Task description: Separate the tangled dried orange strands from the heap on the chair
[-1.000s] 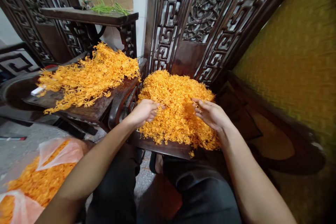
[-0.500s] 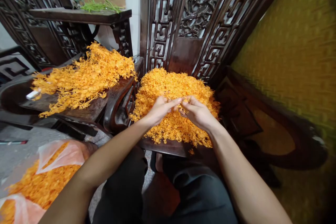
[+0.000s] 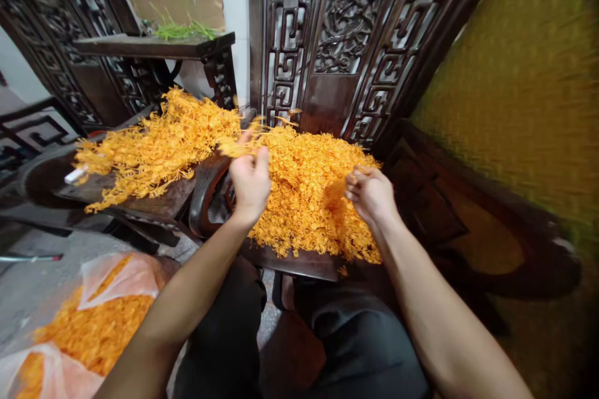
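Note:
A big heap of small orange pieces with thin, curly ends (image 3: 309,199) covers the wooden seat in front of me. My left hand (image 3: 251,181) is raised at the heap's left edge, closed round a loose bunch of orange curly pieces (image 3: 236,144) that is blurred by motion. Over the right side of the heap, my right hand (image 3: 372,194) has its fingers curled and pressed together; whatever lies in them is too small and hidden to make out.
A second orange pile (image 3: 163,143) lies on the wooden seat at left. An open bag (image 3: 116,280) of orange pieces stands on the floor. Green strands (image 3: 185,30) lie on a small dark table (image 3: 140,47). A carved chair back (image 3: 327,93) rises behind the heap.
My hands, together over the middle of the heap before, have parted. The left has moved left and up with an orange bunch; the right has shifted to the right.

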{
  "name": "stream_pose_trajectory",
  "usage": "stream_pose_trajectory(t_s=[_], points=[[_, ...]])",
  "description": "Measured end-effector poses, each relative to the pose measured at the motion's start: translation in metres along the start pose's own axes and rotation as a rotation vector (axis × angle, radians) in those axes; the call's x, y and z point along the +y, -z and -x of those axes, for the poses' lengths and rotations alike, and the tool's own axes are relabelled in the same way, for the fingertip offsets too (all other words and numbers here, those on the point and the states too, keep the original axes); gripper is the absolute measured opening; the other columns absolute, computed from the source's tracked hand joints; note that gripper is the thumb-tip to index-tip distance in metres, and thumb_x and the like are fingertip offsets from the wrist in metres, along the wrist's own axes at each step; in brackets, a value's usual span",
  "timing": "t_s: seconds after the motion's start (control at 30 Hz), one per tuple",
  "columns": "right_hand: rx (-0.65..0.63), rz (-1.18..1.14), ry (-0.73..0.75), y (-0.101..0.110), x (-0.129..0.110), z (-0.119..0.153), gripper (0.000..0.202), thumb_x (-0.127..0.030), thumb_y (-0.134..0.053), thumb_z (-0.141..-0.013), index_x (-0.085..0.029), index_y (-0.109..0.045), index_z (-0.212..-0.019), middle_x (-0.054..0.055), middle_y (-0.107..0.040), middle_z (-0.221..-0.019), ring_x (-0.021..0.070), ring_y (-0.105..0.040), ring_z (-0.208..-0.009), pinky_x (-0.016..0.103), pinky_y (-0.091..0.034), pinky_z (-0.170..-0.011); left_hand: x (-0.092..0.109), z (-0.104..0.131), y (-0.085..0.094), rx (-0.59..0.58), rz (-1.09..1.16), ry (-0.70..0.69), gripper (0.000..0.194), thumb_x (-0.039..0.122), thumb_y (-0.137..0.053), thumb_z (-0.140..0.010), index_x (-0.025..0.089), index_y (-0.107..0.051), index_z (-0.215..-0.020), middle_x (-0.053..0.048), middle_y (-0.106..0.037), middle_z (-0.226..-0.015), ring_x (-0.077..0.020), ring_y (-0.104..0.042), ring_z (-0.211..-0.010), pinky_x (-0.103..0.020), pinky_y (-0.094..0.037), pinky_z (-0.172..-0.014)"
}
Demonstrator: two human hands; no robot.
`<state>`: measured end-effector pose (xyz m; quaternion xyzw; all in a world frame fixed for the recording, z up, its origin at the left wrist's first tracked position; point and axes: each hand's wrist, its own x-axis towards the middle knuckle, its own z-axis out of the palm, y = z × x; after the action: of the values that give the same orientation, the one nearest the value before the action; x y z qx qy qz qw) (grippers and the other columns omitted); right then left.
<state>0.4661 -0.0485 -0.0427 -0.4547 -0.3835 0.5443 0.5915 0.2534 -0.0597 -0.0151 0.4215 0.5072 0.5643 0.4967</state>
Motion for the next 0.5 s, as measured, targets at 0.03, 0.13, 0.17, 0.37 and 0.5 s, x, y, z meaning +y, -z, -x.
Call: stream_pose_trajectory(t_s=[0.03, 0.13, 0.17, 0.37, 0.5], points=[[-0.007, -0.017, -0.008, 0.008, 0.002, -0.004, 0.035, -0.028, -0.076, -0.073, -0.025, -0.043, -0.086, -0.008, -0.044, -0.060, 0.0062, -0.030, -0.045, 0.018, -0.020, -0.040, -0.001, -0.003, 0.004, 0.008, 0.019, -0.020, 0.028, 0.040, -0.063, -0.094, 0.018, -0.062, -0.076, 0.004, -0.041, -0.052, -0.0118, -0.042, -0.056, -0.023, -0.028, -0.053], [-0.123, -0.008, -0.070, 0.022, 0.010, -0.014, 0.028, -0.031, -0.075, -0.073, -0.023, -0.053, -0.089, 0.003, -0.067, -0.086, 0.0104, -0.052, -0.059, 0.022, -0.040, -0.048, -0.014, -0.006, 0.003, -0.076, -0.001, -0.052, 0.035, 0.042, -0.070, -0.090, 0.018, -0.055, -0.070, 0.006, -0.037, -0.050, -0.0091, -0.036, -0.050, -0.021, -0.027, -0.051], [-0.125, 0.038, -0.057, 0.022, 0.013, -0.016, 0.025, -0.032, -0.073, -0.074, -0.022, -0.056, -0.090, 0.007, -0.070, -0.098, 0.0135, -0.060, -0.068, 0.026, -0.048, -0.056, -0.019, -0.006, -0.001, -0.138, -0.006, -0.028, 0.040, 0.043, -0.072, -0.089, 0.018, -0.052, -0.065, 0.006, -0.037, -0.048, -0.0081, -0.034, -0.049, -0.021, -0.027, -0.051], [0.054, 0.766, 0.467, 0.004, 0.003, -0.003, 0.026, -0.028, -0.064, -0.083, -0.019, -0.077, -0.104, 0.013, -0.065, -0.136, 0.0300, -0.057, -0.133, 0.048, -0.037, -0.119, -0.036, 0.001, -0.022, -0.348, 0.112, 0.008, 0.053, 0.045, -0.068, -0.093, 0.018, -0.042, -0.055, 0.005, -0.039, -0.048, -0.0050, -0.035, -0.044, -0.023, -0.027, -0.049], [-0.097, 0.803, 0.652, -0.013, -0.014, 0.025, 0.026, -0.040, -0.063, -0.093, -0.022, -0.075, -0.107, 0.010, -0.073, -0.111, 0.0237, -0.069, -0.100, 0.040, -0.055, -0.091, -0.033, 0.003, -0.024, -0.361, 0.186, 0.017, 0.050, 0.047, -0.070, -0.090, 0.017, -0.045, -0.059, 0.006, -0.041, -0.051, -0.0044, -0.037, -0.046, -0.021, -0.029, -0.050]])
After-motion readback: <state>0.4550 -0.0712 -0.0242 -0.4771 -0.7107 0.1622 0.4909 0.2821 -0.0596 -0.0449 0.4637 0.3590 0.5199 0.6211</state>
